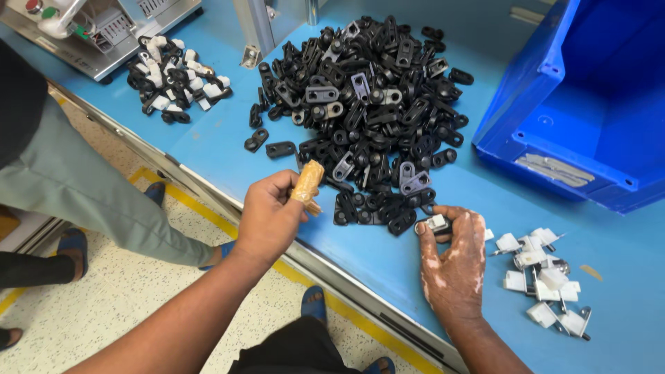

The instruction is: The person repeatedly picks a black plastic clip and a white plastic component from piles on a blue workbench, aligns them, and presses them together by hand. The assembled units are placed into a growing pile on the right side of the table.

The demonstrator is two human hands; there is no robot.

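Grey metal of a machine housing (104, 34) fills the far left corner of the blue table (429, 291), and beside it stands another person in a dark top and grey-green trousers (76, 187), on a speckled floor with yellow lines. Just right of the machine lies a small heap of black-and-white assembled pieces (176, 79). Further right, past a metal bracket (251, 57), a large pile of black plastic clips (374, 104) spreads over the table's middle, with a few strays lying apart at its left edge. At the near edge of that pile the left hand (267, 218) is raised above the table edge, its fingers curled tight, pinching a short tan, cork-like cylinder (307, 183) between thumb and forefinger; the cylinder stands tilted, its top leaning toward the pile. To the right, the right hand (454, 260) rests on the table with its fingertips closed around a small white-and-black piece (435, 223), which sits just at the near rim of the black pile. Right of this hand, a loose cluster of white plastic parts with metal pins (544, 280) lies on the table. Behind them, at the far right, a big blue plastic bin (589, 104) stands tipped on its side, opening toward the camera
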